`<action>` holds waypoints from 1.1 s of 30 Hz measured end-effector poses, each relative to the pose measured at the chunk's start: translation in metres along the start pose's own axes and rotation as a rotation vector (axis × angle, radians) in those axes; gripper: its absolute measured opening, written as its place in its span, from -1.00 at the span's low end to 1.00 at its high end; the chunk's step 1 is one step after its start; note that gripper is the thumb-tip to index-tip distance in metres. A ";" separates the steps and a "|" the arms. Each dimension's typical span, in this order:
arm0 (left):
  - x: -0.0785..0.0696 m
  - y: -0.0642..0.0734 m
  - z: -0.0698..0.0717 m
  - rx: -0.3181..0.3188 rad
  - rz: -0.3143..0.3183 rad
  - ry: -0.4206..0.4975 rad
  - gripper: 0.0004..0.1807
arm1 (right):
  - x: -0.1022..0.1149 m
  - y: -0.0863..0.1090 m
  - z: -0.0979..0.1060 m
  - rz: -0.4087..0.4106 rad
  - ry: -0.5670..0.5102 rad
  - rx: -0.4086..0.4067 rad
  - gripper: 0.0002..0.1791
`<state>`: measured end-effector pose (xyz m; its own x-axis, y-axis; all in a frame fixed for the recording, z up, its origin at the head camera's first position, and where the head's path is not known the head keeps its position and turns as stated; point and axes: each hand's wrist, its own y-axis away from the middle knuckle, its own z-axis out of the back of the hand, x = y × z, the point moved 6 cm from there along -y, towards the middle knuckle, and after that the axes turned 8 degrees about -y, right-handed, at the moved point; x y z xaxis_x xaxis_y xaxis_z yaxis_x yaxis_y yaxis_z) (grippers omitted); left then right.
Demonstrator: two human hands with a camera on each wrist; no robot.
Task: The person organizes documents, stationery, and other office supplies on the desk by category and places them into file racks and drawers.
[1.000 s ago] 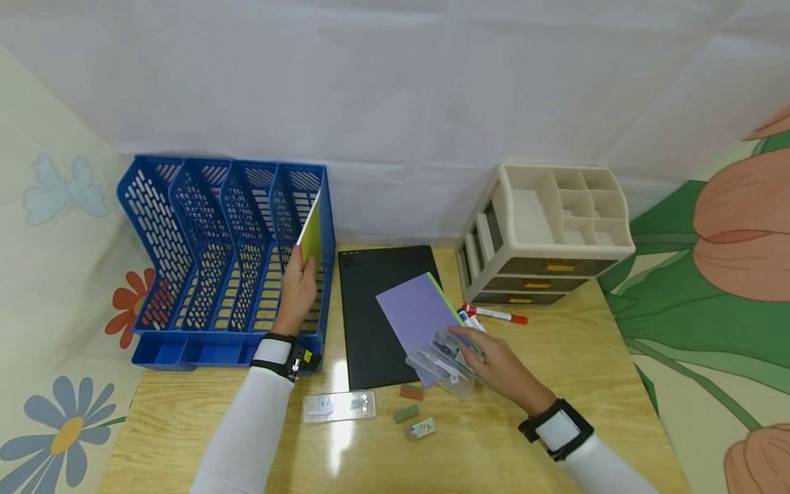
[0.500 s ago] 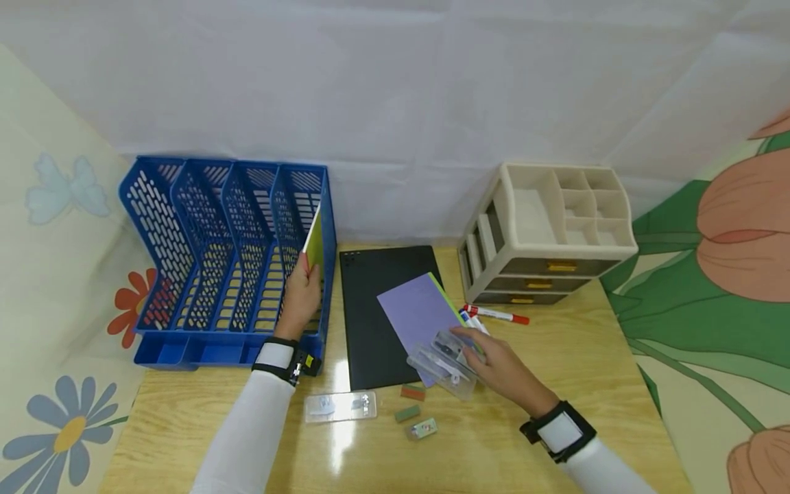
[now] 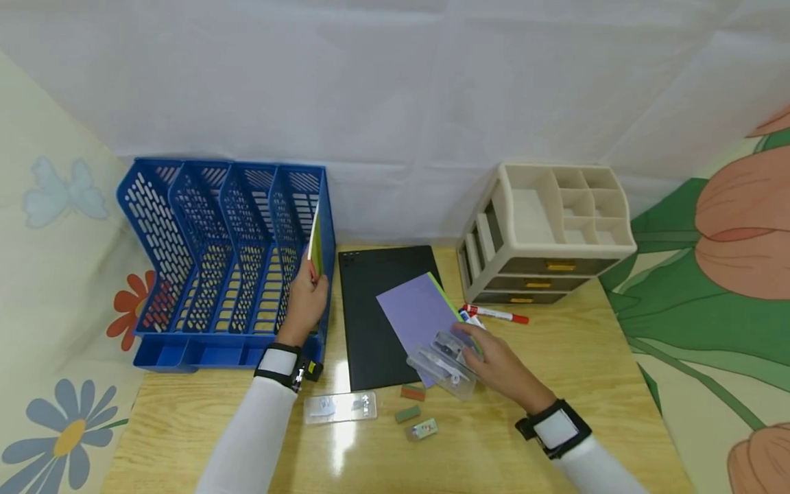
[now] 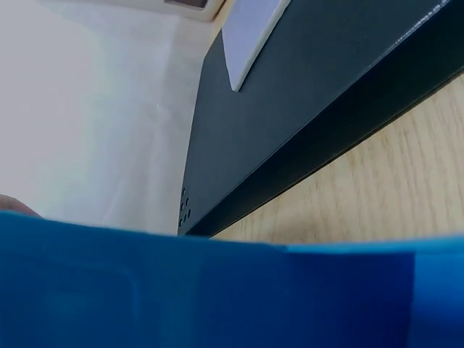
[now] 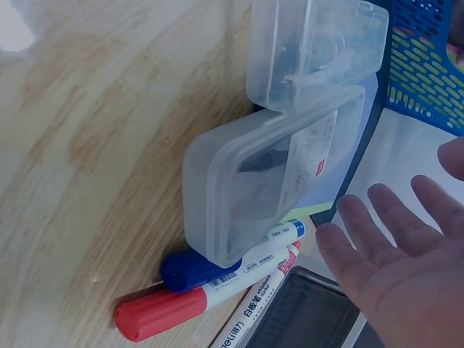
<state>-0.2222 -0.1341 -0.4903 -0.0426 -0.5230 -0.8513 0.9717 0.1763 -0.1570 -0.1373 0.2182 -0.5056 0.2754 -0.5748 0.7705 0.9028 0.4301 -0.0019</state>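
In the head view my left hand (image 3: 304, 298) grips the lower end of a thin notebook (image 3: 317, 255) with a yellow-green cover. The notebook stands nearly edge-on in the rightmost slot of the blue file rack (image 3: 185, 274). My right hand (image 3: 503, 363) hovers by two clear plastic boxes (image 3: 439, 370), which partly cover a purple notebook (image 3: 410, 305). Seen from the right wrist, the fingers (image 5: 362, 221) are spread and extended, apart from the clear box (image 5: 268, 174). The blue rack wall (image 4: 203, 290) hides most of the left hand in the left wrist view.
Under the purple notebook lies a black flat case (image 3: 370, 322). Whiteboard markers (image 3: 496, 314) lie before a cream drawer organizer (image 3: 555, 233). Nearer the front are a clear flat case (image 3: 340, 407) and small erasers (image 3: 407, 413).
My left hand has shifted slightly right, and the notebook has turned more edge-on, closer to the rack's right wall. The right hand has barely moved.
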 end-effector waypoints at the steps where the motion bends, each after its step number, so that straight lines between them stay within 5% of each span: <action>1: -0.001 0.001 0.000 -0.006 -0.013 -0.006 -0.29 | -0.001 -0.001 0.000 -0.003 0.001 -0.004 -0.49; 14: -0.007 -0.002 0.000 0.005 -0.118 -0.090 -0.11 | -0.006 -0.002 -0.001 0.000 -0.007 -0.046 -0.50; 26: -0.005 -0.001 0.003 0.024 -0.056 -0.061 -0.04 | -0.015 -0.004 0.006 -0.027 -0.003 -0.049 -0.49; 33: -0.018 0.016 0.011 -0.069 -0.109 -0.057 -0.03 | -0.016 -0.013 0.008 -0.053 0.021 -0.044 -0.47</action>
<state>-0.2032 -0.1313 -0.4720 -0.1321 -0.5887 -0.7975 0.9436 0.1718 -0.2832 -0.1566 0.2274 -0.5132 0.2337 -0.6104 0.7568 0.9299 0.3678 0.0095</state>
